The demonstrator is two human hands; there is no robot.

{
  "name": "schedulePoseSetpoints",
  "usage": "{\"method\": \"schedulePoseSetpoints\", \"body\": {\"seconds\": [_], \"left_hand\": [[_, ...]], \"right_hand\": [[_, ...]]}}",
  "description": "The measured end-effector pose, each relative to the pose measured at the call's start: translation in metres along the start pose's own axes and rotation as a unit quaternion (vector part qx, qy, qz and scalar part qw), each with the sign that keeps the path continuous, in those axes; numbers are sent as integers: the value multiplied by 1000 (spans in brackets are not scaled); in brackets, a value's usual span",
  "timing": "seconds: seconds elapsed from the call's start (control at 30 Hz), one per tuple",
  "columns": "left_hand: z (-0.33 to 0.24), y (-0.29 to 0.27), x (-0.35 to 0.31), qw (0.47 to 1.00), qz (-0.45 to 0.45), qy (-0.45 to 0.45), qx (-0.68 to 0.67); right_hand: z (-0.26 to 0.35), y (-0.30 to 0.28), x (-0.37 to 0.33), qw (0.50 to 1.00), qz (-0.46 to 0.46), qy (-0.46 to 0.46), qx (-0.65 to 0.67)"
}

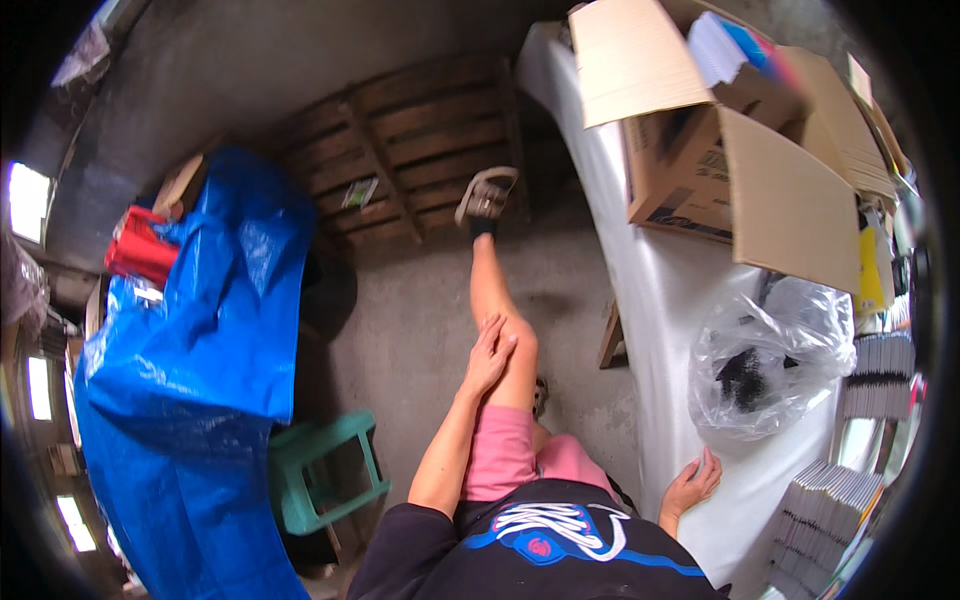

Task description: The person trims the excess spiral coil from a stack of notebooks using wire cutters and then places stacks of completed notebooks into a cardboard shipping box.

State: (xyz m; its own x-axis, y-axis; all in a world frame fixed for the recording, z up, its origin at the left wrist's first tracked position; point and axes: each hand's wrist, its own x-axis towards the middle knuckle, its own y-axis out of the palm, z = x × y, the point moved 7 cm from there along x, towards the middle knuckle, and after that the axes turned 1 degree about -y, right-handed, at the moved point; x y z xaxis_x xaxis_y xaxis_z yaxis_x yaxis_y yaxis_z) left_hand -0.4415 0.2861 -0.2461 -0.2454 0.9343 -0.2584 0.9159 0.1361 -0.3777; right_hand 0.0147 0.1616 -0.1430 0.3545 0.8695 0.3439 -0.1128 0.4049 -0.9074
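My left hand (489, 357) lies flat on my bare knee, its fingers stretched out and holding nothing. That leg reaches forward, and its shoe (487, 194) is up against or over a slatted wooden pallet (375, 150); I cannot tell whether they touch. At the right, my right hand (693, 484) rests on the edge of a table under a silvery-white sheet (668, 330), fingers apart and nothing in them. A crumpled clear plastic bag (722, 400) with something black inside sits just beyond it.
A flapped cardboard box (680, 180) holding books or papers stands farther along the table. Stacked booklets (815, 525) line its right side. To my left are a green plastic stool (330, 470), a blue tarp (200, 400) over a pile, and a red bundle (143, 245).
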Motion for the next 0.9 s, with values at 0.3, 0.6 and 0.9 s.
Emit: {"method": "schedulePoseSetpoints", "body": {"seconds": [0.3,0.6,0.9], "left_hand": [[-50,-16,-16,995,14,54,78],[37,4,128,983,-9,-110,149],[49,10,86,937,264,-199,109]], "right_hand": [[4,7,13,999,5,-23,-38],[-2,0,2,998,12,10,-59],[4,-3,3,997,-3,71,-3]]}}
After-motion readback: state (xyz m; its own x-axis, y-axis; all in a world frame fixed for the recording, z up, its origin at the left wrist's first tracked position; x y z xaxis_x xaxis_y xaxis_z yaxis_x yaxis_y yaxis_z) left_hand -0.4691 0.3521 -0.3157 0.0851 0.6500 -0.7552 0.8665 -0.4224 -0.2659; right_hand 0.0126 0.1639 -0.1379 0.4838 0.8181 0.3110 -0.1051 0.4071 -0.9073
